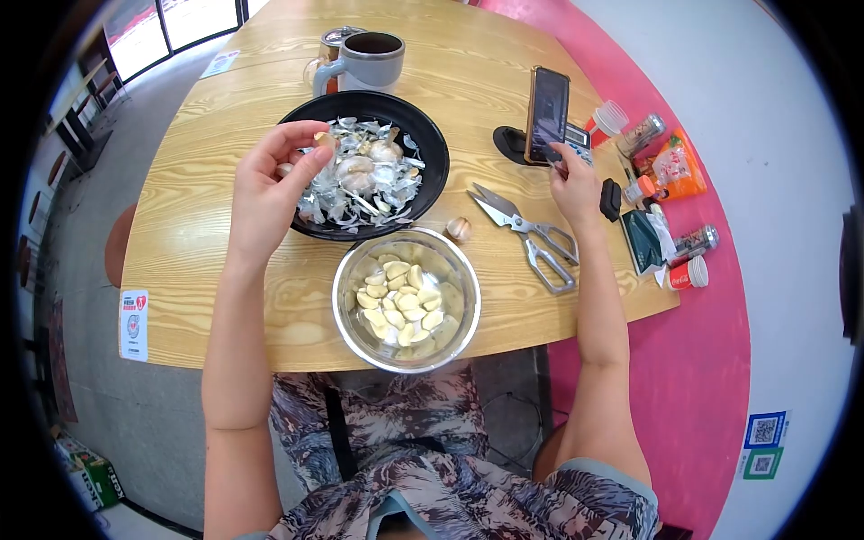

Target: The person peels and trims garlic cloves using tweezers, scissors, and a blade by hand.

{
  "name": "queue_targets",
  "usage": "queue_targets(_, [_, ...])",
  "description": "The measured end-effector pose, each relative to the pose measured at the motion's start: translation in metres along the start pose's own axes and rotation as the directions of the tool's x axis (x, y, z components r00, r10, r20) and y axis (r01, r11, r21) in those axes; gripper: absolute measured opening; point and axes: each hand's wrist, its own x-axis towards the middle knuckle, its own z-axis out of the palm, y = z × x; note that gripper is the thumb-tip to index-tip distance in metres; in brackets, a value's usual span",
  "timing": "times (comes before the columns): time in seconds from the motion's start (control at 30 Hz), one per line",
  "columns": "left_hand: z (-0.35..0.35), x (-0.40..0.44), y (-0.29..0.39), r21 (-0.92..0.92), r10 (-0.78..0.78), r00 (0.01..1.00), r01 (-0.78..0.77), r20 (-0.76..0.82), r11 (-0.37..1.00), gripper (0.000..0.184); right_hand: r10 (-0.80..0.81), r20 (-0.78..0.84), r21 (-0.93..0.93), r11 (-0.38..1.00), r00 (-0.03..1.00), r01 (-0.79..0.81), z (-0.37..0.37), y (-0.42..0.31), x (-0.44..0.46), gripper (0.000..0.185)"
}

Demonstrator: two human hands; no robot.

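My left hand [283, 171] is closed in a pinch on a garlic clove [325, 140] above the left side of a black plate [438, 171]. Loose skins and a few garlic bulbs [355, 174] lie on that plate. Curled fingers of my right hand [576, 184] meet the lower screen of a propped-up phone [548, 110]; nothing held shows in them. Nearest me, a steel bowl [471, 315] contains several peeled cloves [403, 301]. One unpeeled clove [459, 229] rests beside the bowl, and scissors [526, 232] lie with their blades apart.
Behind the plate stand a grey mug [373, 59] and a lidded glass jar [335, 40]. Along the right edge are spice jars [641, 135], an orange packet [677, 169], a tissue pack [642, 241] and a red-labelled container [688, 274]. The table's front edge [297, 367] is close to my lap.
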Motion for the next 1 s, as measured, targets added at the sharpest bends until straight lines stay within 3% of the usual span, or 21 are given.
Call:
queue_targets(0.17, [0.000, 0.000, -0.002, 0.002, 0.020, 1.000, -0.020, -0.006, 1.000, 0.023, 0.015, 0.010, -0.065, 0.998, 1.000, -0.014, 0.000, -0.007, 0.013, 0.036])
queue_targets(0.43, [-0.002, 0.000, -0.002, 0.039, 0.006, 0.999, -0.007, 0.033, 0.999, 0.024, 0.047, -0.071, 0.033, 0.998, 0.996, -0.045, -0.011, -0.006, 0.009, 0.035])
queue_targets(0.77, [0.000, 0.000, 0.000, -0.007, -0.011, 1.000, 0.011, 0.001, 1.000, 0.023, 0.009, -0.130, 0.029, 1.000, 0.991, -0.005, -0.029, -0.009, -0.012, 0.029])
queue_targets(0.87, [0.000, 0.000, 0.000, 0.002, -0.002, 1.000, 0.002, 0.006, 1.000, 0.024, 0.099, -0.051, 0.078, 0.992, 0.994, -0.095, -0.036, -0.032, -0.014, 0.028])
queue_targets(0.93, [0.001, 0.000, -0.001, 0.012, 0.008, 1.000, -0.008, 0.015, 1.000, 0.024, 0.100, 0.106, 0.287, 0.949, 0.989, -0.126, -0.037, -0.056, -0.011, 0.014])
queue_targets(0.97, [0.001, 0.000, -0.002, 0.031, 0.025, 0.999, -0.026, 0.021, 0.999, 0.024, 0.102, 0.105, 0.287, 0.949, 0.989, -0.129, -0.036, -0.072, -0.010, 0.014])
queue_targets(1.0, [0.001, -0.001, -0.002, 0.050, 0.042, 0.999, -0.043, 0.026, 0.998, 0.023, 0.127, 0.163, 0.477, 0.858, 0.978, -0.191, -0.035, -0.091, -0.008, 0.013])
